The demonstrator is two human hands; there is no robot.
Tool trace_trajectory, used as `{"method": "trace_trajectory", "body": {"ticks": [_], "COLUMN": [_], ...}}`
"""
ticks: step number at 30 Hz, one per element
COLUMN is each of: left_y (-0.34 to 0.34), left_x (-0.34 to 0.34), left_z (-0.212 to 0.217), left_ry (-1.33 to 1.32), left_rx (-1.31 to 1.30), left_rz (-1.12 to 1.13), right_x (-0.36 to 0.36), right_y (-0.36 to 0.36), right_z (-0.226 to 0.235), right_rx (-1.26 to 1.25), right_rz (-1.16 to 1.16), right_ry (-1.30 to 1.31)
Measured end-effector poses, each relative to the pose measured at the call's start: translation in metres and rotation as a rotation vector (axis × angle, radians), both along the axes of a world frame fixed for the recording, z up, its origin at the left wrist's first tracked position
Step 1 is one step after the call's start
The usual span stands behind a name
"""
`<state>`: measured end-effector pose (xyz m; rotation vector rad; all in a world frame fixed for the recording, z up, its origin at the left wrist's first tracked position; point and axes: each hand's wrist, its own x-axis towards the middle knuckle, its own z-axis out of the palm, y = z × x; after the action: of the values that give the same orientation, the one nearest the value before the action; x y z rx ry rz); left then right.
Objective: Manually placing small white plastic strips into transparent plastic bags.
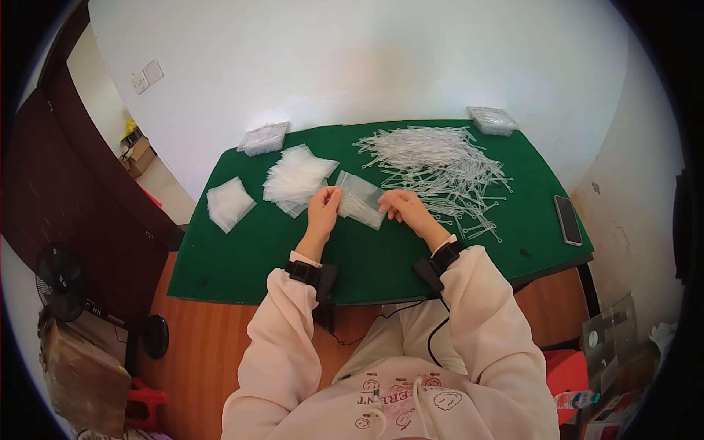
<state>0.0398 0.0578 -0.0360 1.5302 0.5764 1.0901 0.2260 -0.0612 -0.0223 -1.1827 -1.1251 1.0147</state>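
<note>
Far left: a black fan (59, 282) stands on the floor beside the dark wooden door (66, 169).
Table: a green table (242, 257) set against a white wall.
Left pile: a small stack of clear plastic bags (229, 203) lies near the table's left edge.
Back left: a clear plastic box (263, 138) sits at the far corner.
Middle stack: a larger heap of clear bags (297, 176) lies just left of the hands.
Left hand: the left hand (323, 205) pinches the left end of the clear bag in hand (361, 199), fingers closed on it.
Held bag: it is held between both hands just above the table's centre, with thin white strips inside.
Right hand: the right hand (402, 205) grips the bag's right end with curled fingers.
Right heap: a loose spread of clear plastic loop ties (440, 165) lies just beyond the right hand.
Back right: a second clear box (493, 120).
Far right: a dark phone (567, 220) lies near the table's right edge.
</note>
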Motion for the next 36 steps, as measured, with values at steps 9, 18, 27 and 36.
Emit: {"method": "trace_trajectory", "body": {"ticks": [9,18,27,36], "left_y": [-0.012,-0.035,-0.028,0.078], "left_x": [0.011,0.004,-0.029,-0.168], "left_z": [0.002,0.027,0.033,0.021], "left_ry": [0.073,0.239,0.256,0.445], "left_rx": [0.000,0.848,1.057,0.238], "left_rz": [-0.237,0.199,0.328,0.588], "right_x": [0.011,0.017,-0.004,-0.002], "right_y": [0.012,0.015,0.007,0.005], "right_z": [-0.021,-0.032,-0.010,-0.009], "right_rx": [0.256,0.151,0.039,0.021], "right_rz": [-0.388,-0.393,-0.228,-0.112], "right_ry": [-0.068,-0.023,0.037,-0.080]}}
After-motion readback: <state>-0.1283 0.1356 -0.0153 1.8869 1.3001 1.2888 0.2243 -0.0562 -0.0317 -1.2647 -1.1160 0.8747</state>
